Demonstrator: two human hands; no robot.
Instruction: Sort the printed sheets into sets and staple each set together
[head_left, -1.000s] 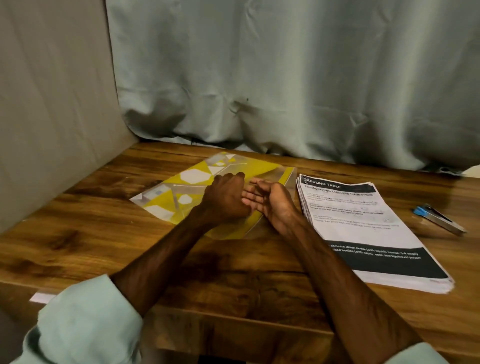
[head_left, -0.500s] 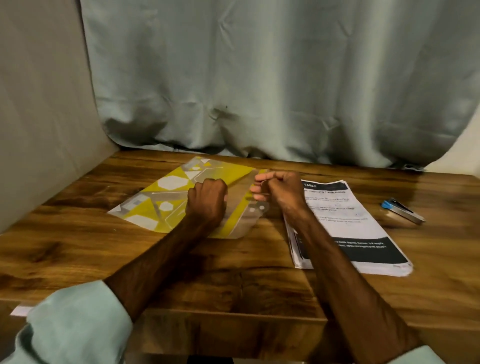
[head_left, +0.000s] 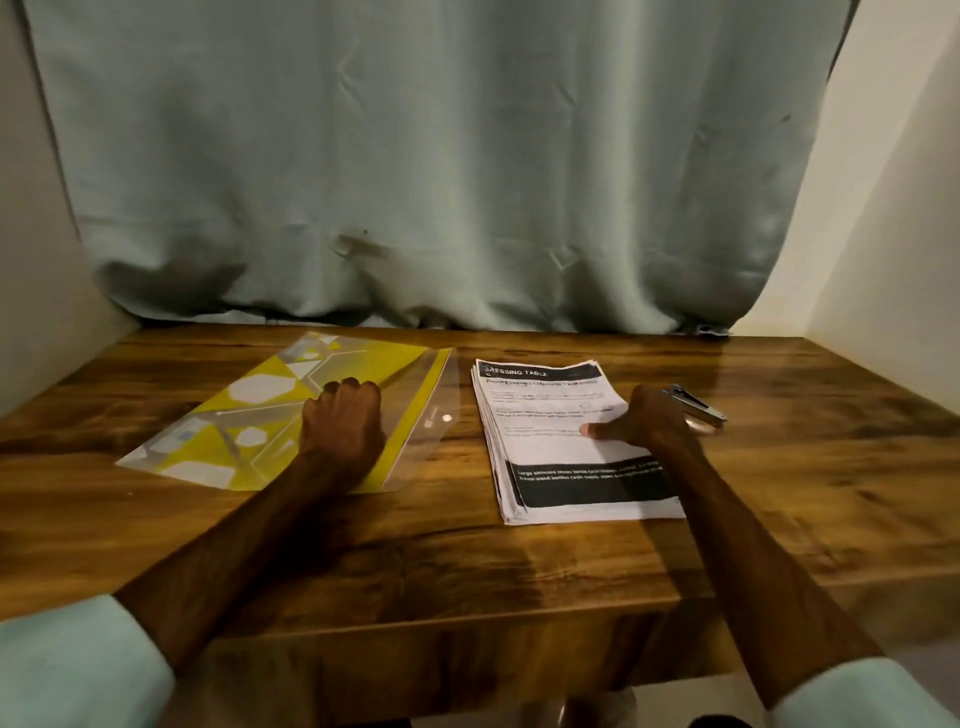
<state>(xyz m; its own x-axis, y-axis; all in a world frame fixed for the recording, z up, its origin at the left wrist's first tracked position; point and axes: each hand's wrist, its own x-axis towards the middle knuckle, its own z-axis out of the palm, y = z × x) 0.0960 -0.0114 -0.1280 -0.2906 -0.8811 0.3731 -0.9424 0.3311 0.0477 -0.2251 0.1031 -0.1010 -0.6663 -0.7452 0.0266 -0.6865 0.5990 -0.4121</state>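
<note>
A stack of printed sheets, headed with a black bar, lies on the wooden table right of centre. The thumb of my right hand is stretched out on the top sheet at the stack's right edge. Its fingers reach the near end of a blue and silver stapler lying just right of the stack. My left hand is a fist with curled fingers. It rests on a yellow and clear plastic folder on the left and holds nothing.
A pale green curtain hangs along the table's far edge. Plain walls close in on the left and right. The table's front edge runs below my forearms.
My right hand has gone from beside my left hand across the stack to the stapler's side. My left hand stays fisted on the folder. The view has tilted up.
</note>
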